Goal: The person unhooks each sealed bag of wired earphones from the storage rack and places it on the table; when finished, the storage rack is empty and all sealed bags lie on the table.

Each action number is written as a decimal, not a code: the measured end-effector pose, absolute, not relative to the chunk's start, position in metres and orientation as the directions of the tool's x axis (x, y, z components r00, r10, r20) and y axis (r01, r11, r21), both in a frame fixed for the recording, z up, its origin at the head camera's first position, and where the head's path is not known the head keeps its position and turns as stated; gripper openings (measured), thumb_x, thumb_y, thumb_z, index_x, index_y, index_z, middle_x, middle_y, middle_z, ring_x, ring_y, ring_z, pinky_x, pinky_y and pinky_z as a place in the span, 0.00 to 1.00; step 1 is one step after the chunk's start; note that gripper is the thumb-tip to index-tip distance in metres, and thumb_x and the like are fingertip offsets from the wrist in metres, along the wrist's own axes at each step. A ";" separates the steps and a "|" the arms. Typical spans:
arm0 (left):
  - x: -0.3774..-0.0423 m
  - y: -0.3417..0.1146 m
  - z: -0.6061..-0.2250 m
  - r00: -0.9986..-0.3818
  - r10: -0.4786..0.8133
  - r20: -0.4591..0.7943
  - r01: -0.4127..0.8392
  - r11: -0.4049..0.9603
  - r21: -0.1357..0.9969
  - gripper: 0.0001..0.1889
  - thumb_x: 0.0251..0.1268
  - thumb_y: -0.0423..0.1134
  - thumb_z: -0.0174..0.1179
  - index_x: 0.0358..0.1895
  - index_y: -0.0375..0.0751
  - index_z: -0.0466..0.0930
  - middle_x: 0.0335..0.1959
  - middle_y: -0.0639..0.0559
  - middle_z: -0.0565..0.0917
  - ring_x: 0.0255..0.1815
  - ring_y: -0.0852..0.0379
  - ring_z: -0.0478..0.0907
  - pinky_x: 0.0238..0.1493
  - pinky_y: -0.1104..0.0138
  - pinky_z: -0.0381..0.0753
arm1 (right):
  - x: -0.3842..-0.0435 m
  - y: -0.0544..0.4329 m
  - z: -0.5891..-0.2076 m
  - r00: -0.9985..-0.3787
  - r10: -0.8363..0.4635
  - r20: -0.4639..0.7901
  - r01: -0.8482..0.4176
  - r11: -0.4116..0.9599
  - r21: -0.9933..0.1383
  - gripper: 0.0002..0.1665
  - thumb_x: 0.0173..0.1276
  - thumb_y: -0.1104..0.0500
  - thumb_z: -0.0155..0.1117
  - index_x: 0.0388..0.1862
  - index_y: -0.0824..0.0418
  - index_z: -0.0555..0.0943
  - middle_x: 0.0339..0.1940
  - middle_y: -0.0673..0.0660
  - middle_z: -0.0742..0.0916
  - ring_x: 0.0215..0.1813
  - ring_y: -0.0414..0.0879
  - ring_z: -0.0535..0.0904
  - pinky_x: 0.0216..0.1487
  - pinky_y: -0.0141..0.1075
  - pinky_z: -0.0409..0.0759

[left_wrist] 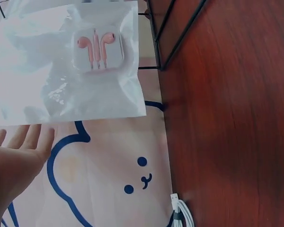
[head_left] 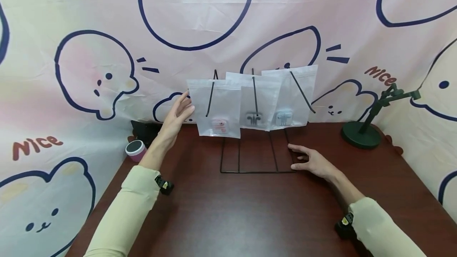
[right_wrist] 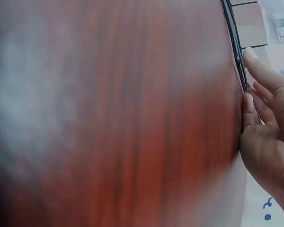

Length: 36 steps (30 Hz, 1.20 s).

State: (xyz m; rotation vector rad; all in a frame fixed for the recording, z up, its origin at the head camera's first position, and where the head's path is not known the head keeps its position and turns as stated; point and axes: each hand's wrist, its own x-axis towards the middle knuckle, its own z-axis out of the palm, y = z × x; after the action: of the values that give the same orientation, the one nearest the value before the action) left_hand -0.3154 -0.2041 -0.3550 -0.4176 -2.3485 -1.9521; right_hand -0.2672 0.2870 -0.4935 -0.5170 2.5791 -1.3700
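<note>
A black wire display rack (head_left: pixel 258 172) stands on the brown table. On its slanted hooks hang three white zip bags: the left bag (head_left: pixel 221 102) holds pink earphones (left_wrist: pixel 95 49) in a clear case, the middle bag (head_left: pixel 246 94) black ones, the right bag (head_left: pixel 293 94) white ones. My left hand (head_left: pixel 175 115) is beside the left bag's outer edge, with straight fingers at that edge. Low at the rack's right front corner, my right hand (head_left: pixel 310 162) holds the base wire between thumb and fingers, the other fingers bent beneath.
A green stand (head_left: pixel 361 135) with a jointed arm occupies the right back of the table. At the left edge is a pink tub with a dark lid (head_left: pixel 135 150), next to a black object (head_left: pixel 145 132). A white cable (left_wrist: pixel 182 210) shows near the cartoon-print cloth (head_left: pixel 89 150).
</note>
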 end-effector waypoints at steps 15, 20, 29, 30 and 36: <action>-0.324 -0.194 -0.345 -0.970 0.074 0.230 0.236 0.083 0.968 0.32 0.77 0.51 0.61 0.79 0.50 0.65 0.76 0.42 0.69 0.73 0.49 0.69 0.78 0.51 0.63 | -0.271 0.292 -0.495 -0.911 -0.412 0.024 -0.254 0.514 -0.819 0.48 0.67 0.59 0.76 0.82 0.63 0.64 0.76 0.66 0.73 0.71 0.63 0.72 0.62 0.39 0.79; -0.325 -0.189 -0.345 -0.968 0.020 0.249 0.249 0.031 0.968 0.26 0.77 0.52 0.61 0.71 0.45 0.74 0.70 0.43 0.75 0.65 0.51 0.74 0.74 0.51 0.67 | -0.271 0.290 -0.496 -0.911 -0.413 0.014 -0.248 0.520 -0.817 0.48 0.68 0.57 0.76 0.82 0.62 0.63 0.78 0.66 0.71 0.71 0.63 0.73 0.65 0.49 0.77; -0.320 -0.182 -0.343 -0.967 -0.040 0.251 0.253 -0.059 0.966 0.14 0.75 0.47 0.64 0.56 0.46 0.83 0.49 0.56 0.83 0.48 0.58 0.80 0.50 0.66 0.79 | -0.272 0.291 -0.497 -0.910 -0.415 -0.011 -0.238 0.543 -0.805 0.50 0.68 0.56 0.76 0.83 0.62 0.61 0.80 0.65 0.69 0.71 0.64 0.73 0.66 0.52 0.78; -0.319 -0.182 -0.342 -0.966 -0.045 0.256 0.258 -0.066 0.964 0.12 0.75 0.46 0.64 0.54 0.47 0.83 0.47 0.57 0.84 0.45 0.59 0.80 0.46 0.68 0.80 | -0.272 0.291 -0.497 -0.910 -0.415 -0.007 -0.242 0.543 -0.804 0.50 0.68 0.55 0.76 0.83 0.62 0.61 0.80 0.65 0.69 0.72 0.63 0.73 0.66 0.52 0.78; -0.315 -0.186 -0.334 -0.951 -0.019 0.309 0.309 -0.036 0.950 0.12 0.73 0.35 0.65 0.56 0.48 0.81 0.45 0.57 0.87 0.38 0.60 0.83 0.36 0.71 0.83 | -0.271 0.291 -0.496 -0.907 -0.422 0.002 -0.249 0.531 -0.810 0.49 0.68 0.57 0.75 0.82 0.64 0.61 0.80 0.66 0.68 0.73 0.64 0.71 0.68 0.56 0.76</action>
State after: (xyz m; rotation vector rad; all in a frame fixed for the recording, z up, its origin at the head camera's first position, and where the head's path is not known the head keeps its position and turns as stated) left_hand -0.3153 -0.1857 -0.3341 -0.3110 -2.0066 -2.0857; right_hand -0.2709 0.2905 -0.4955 -0.5708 2.5740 -1.3147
